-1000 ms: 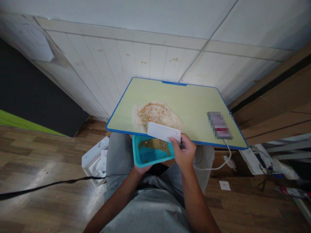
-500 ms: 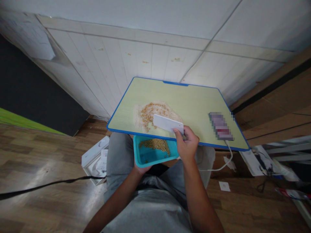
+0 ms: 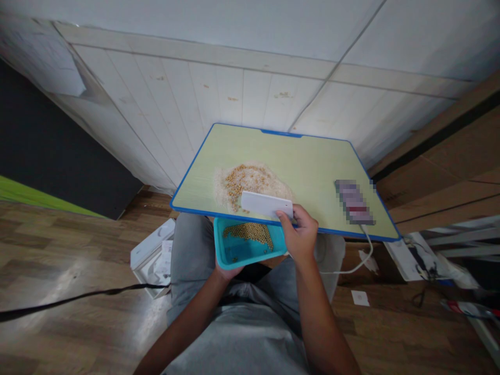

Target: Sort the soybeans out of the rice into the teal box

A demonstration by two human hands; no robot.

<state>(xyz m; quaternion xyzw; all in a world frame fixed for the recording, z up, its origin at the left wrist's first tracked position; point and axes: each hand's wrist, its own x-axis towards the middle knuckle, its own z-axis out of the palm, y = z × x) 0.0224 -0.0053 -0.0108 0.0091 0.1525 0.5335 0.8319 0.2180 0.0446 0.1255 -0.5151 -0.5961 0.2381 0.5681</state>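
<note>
In my right hand [image 3: 301, 232] I grip a flat white card-like scraper [image 3: 265, 204], its long edge down near the front of a small pale-green table [image 3: 312, 161] with a blue rim. Behind the scraper lies a pile of rice grains [image 3: 253, 182] mixed with yellow soybeans [image 3: 233, 182]. My left hand [image 3: 230, 272] supports a turquoise plastic tub [image 3: 221, 250] from below, just under the table's front edge. Soybeans [image 3: 252, 233] cover part of the tub's bottom. The left fingers are mostly hidden beneath the tub.
A phone with a blurred screen [image 3: 354, 202] lies at the table's right, a white cable [image 3: 365, 260] running from it. An opened white box [image 3: 152, 255] sits on the floor at left. Cardboard boxes [image 3: 449, 161] stand at right, and a panelled wall [image 3: 226, 88] rises behind.
The scraper has moved slightly toward me and left, closer to the table's front edge. Several soybeans in front of it have shifted. The tub stays in place.
</note>
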